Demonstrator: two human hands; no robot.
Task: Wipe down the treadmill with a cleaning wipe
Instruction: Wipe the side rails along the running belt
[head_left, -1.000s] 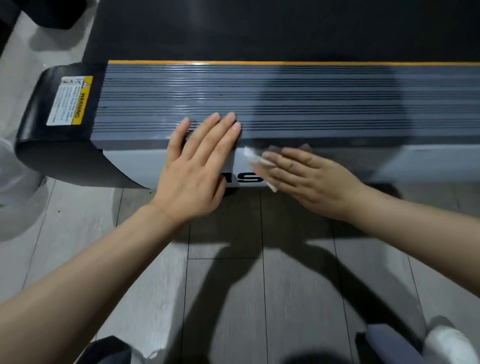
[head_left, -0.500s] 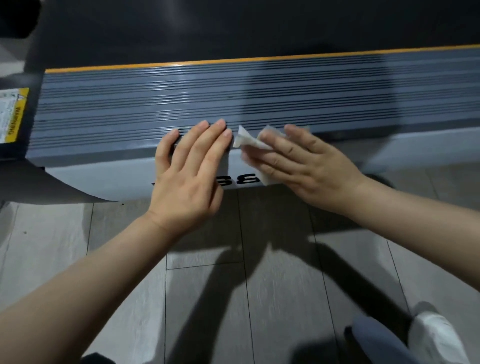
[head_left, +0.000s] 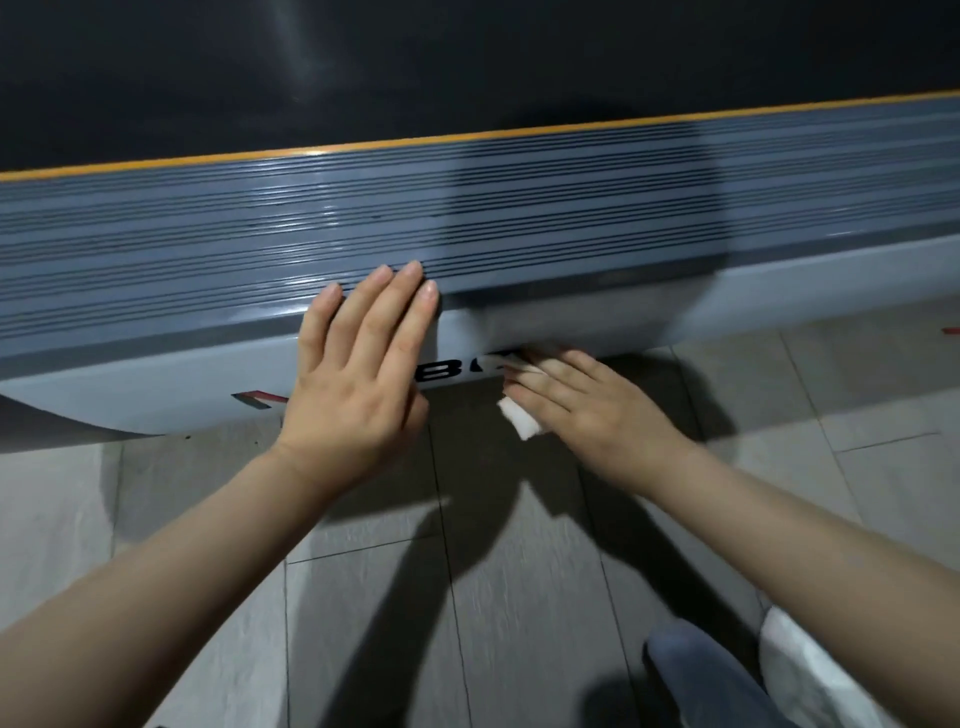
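Note:
The treadmill's grey ribbed side rail (head_left: 208, 260) runs across the view, with a pale side panel (head_left: 130, 389) below it and the black belt (head_left: 467, 67) behind an orange stripe. My left hand (head_left: 358, 374) lies flat with straight fingers over the rail's edge and the panel. My right hand (head_left: 587, 410) presses a white cleaning wipe (head_left: 522, 421) against the lower part of the panel with straight fingers, beside black lettering. Most of the wipe is hidden under the fingers.
Grey floor tiles (head_left: 363, 597) fill the foreground under my forearms. A knee in grey cloth (head_left: 701, 675) and something white (head_left: 810, 670) sit at the bottom right. The panel curves down to the floor at the far left.
My right hand has slid the wipe down from the rail's edge to the bottom of the side panel. The view has shifted right along the treadmill; the warning label has left the frame.

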